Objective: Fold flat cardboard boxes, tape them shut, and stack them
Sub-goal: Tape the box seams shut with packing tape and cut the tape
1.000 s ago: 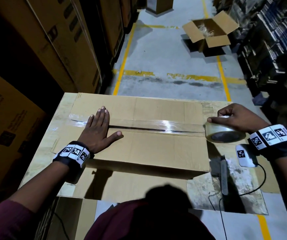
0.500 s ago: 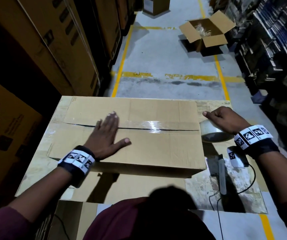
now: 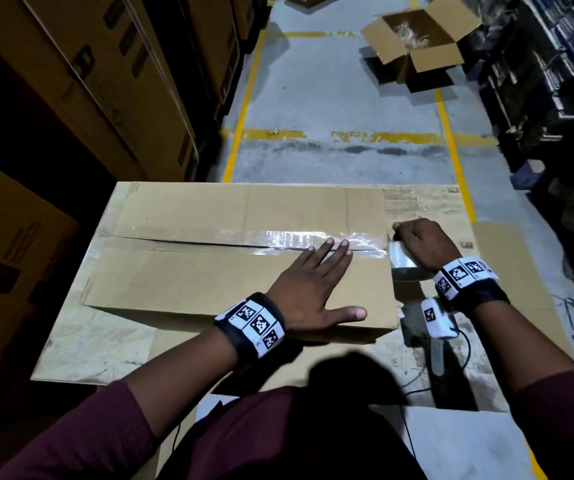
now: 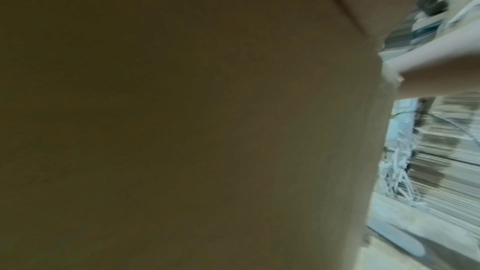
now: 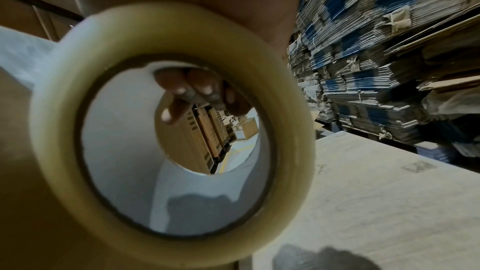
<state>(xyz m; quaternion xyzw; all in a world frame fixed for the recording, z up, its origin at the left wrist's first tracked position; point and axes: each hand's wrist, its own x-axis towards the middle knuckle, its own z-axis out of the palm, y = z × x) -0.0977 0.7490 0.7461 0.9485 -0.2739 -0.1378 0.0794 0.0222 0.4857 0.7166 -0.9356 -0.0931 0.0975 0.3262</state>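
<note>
Fingers [image 3: 330, 252] flat on box seam, other hand gripping tape roll
Left hand [image 3: 308, 289] spread, pressing taped box [image 3: 244, 271] on worktop [image 3: 81, 348]; right hand [image 3: 424, 242] curled round tape roll [image 3: 401, 263] at box's right end.

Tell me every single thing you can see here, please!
cardboard box: one, brown, on the table, seam partly taped
tape strip: one, clear, along the box seam
tape roll: one, clear, at the box's right end
table: one, covered in worn cardboard
open box: one, brown, on the floor ahead
yellow lines: several, on the grey floor
big cartons: several, brown, stacked left
flat bundles: many, blue-white, shelves right
left hand: flat on the box, fingers reaching the seam
right hand: grips the tape roll
</note>
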